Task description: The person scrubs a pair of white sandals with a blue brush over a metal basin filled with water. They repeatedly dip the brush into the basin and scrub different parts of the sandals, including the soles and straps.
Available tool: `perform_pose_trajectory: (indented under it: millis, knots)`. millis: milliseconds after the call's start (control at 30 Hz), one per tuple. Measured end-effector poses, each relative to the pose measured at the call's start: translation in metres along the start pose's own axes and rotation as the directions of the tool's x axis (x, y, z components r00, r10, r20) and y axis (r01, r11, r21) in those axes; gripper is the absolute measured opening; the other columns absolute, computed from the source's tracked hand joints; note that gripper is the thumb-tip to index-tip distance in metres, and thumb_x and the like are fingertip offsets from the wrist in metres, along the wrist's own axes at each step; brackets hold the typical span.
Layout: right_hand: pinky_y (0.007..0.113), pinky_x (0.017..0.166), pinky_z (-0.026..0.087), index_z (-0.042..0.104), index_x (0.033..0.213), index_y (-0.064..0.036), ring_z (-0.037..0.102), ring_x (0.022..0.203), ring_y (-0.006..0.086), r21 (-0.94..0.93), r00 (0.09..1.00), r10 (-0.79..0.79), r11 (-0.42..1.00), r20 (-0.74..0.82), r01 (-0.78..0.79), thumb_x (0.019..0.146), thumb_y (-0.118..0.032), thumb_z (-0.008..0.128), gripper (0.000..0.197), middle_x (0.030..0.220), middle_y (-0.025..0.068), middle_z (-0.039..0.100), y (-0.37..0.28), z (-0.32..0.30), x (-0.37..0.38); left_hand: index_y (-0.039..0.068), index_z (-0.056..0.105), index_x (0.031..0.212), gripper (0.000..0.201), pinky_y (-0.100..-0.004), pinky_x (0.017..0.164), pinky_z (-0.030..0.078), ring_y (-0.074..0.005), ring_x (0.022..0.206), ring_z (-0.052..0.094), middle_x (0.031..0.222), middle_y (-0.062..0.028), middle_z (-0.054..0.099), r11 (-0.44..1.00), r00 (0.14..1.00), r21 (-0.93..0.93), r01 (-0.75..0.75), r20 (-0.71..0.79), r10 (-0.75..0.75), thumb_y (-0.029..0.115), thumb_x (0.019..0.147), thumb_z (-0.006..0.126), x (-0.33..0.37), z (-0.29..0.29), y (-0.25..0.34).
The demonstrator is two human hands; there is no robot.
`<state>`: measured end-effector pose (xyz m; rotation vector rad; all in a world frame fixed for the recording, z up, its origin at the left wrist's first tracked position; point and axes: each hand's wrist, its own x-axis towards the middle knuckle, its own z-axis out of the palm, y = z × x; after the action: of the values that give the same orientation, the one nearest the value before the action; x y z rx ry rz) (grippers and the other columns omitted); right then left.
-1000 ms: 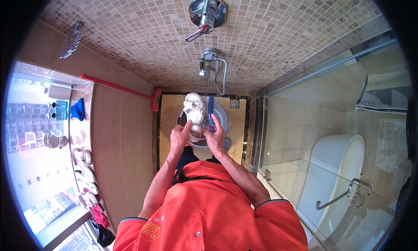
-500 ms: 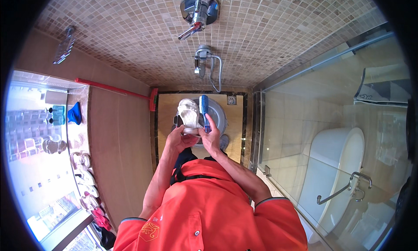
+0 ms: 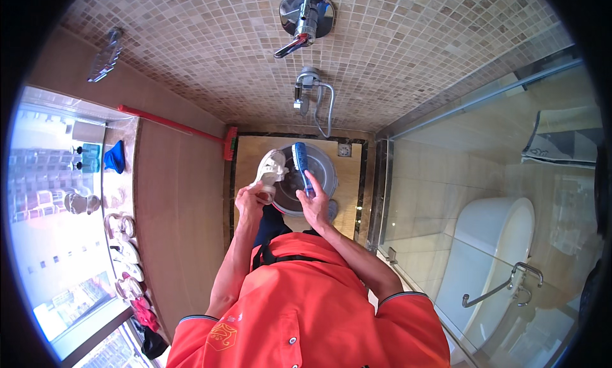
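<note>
My left hand (image 3: 250, 199) grips a white sandal (image 3: 270, 166) by its heel end, its strapped side turned to the right. In my right hand (image 3: 314, 203) is a blue scrubbing brush (image 3: 300, 161), held by the handle with its pale bristles facing the sandal. Brush and sandal are a little apart. Beneath both lies a round grey basin (image 3: 327, 170) on the floor, with what looks like water inside. Part of the basin is hidden behind my hands and the sandal.
A red long-handled broom (image 3: 185, 129) leans along the left wall. Several shoes (image 3: 125, 253) line the window ledge, near a blue cloth (image 3: 115, 157). Ahead are a tap with a hose (image 3: 308, 84) and a floor drain (image 3: 344, 150). Glass separates off a white bathtub (image 3: 488, 253) at right.
The sandal has turned onto its side and shifted left, away from my right hand. My right hand with the brush has moved slightly right, off the sandal. The view has shifted a little.
</note>
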<state>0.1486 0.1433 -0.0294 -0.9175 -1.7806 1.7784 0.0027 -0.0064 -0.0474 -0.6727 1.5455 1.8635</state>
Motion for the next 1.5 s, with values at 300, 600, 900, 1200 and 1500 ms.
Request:
perform_pose_trajectory:
  millis: [300, 600, 900, 1200, 1500]
  knots:
    - [0.026, 0.060, 0.047, 0.064, 0.139, -0.0095, 0.053, 0.066, 0.0055, -0.087, 0.951, 0.008, 0.996, 0.309, 0.019, 0.095, -0.020, 0.077, 0.047, 0.076, -0.0021, 0.059, -0.018, -0.016, -0.025, 0.007, 0.063, 0.103, 0.030, -0.0255, 0.056, 0.046, -0.0138, 0.063, 0.059, 0.082, -0.0050, 0.066, 0.968, 0.968, -0.006, -0.250, 0.012, 0.250, -0.010, 0.079, 0.069, -0.002, -0.016, 0.016]
    - [0.027, 0.068, 0.051, 0.064, 0.136, -0.0054, 0.056, 0.074, 0.0076, -0.001, 0.948, -0.049, 0.999, 0.313, 0.052, 0.096, -0.018, 0.074, 0.043, 0.086, 0.0031, 0.066, -0.027, 0.008, -0.024, 0.009, 0.053, 0.122, 0.048, -0.0315, 0.068, 0.059, -0.0205, 0.083, 0.069, 0.107, -0.0106, 0.067, 0.949, 0.912, -0.083, -0.305, 0.264, 0.316, -0.016, 0.080, 0.058, -0.018, 0.004, 0.033]
    - [0.040, 0.081, 0.058, 0.062, 0.132, -0.0005, 0.073, 0.096, 0.0363, -0.203, 0.887, -0.138, 0.947, 0.441, 0.248, 0.095, -0.011, 0.067, 0.039, 0.113, 0.0244, 0.072, -0.044, 0.000, -0.018, 0.011, 0.044, 0.156, 0.078, -0.0268, 0.061, 0.059, -0.0160, 0.080, 0.070, 0.103, -0.0087, 0.070, 0.908, 0.894, 0.084, -0.410, 0.234, 0.382, -0.017, 0.084, 0.058, -0.012, -0.007, 0.025]
    - [0.054, 0.069, 0.056, 0.065, 0.127, -0.0092, 0.070, 0.078, 0.0449, -0.330, 0.892, -0.053, 0.918, 0.448, 0.220, 0.094, -0.017, 0.064, 0.034, 0.085, 0.0254, 0.071, -0.059, 0.027, 0.013, 0.011, 0.030, 0.160, 0.090, -0.0330, 0.074, 0.061, -0.0170, 0.088, 0.070, 0.103, -0.0083, 0.072, 0.941, 0.909, 0.031, -0.337, 0.270, 0.317, -0.018, 0.081, 0.061, -0.027, 0.015, 0.025]
    - [0.049, 0.060, 0.053, 0.067, 0.129, -0.0067, 0.069, 0.068, 0.0413, -0.362, 0.898, -0.067, 0.900, 0.435, 0.243, 0.094, -0.016, 0.062, 0.036, 0.073, 0.0263, 0.066, -0.068, 0.014, 0.025, 0.009, 0.034, 0.158, 0.089, -0.0271, 0.076, 0.050, -0.0139, 0.084, 0.062, 0.092, -0.0039, 0.064, 0.905, 0.852, 0.141, -0.400, 0.420, 0.311, -0.012, 0.075, 0.059, -0.031, 0.020, 0.021]
